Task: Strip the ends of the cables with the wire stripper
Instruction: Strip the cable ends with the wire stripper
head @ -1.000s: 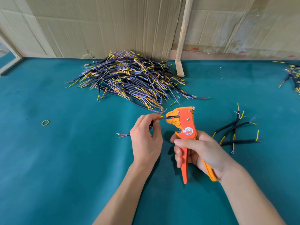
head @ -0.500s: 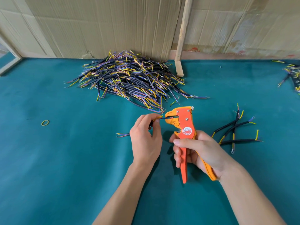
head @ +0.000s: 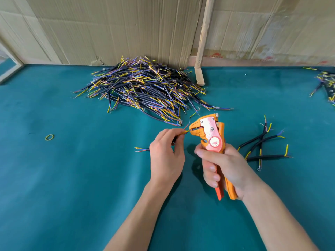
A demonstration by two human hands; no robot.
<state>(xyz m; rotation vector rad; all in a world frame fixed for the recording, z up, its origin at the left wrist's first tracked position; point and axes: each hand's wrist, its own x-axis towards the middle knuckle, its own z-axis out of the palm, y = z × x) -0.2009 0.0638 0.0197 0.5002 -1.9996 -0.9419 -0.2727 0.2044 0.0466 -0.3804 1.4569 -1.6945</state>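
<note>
- Your right hand (head: 223, 166) has squeezed the wire stripper (head: 212, 140) handles together since a second ago; its head now tilts toward 11 o'clock, so the cut is likely under way
- Fingers wrapped tight round both handles, wrist low on the table (head: 54, 196)
- Your left hand (head: 165, 158) pinches the cable (head: 185, 132), feeding its yellow end into the stripper's mouth at 3 o'clock
- Big pile of cables (head: 145, 87) at 12 o'clock; a few cables (head: 262, 147) at 3 o'clock
</note>
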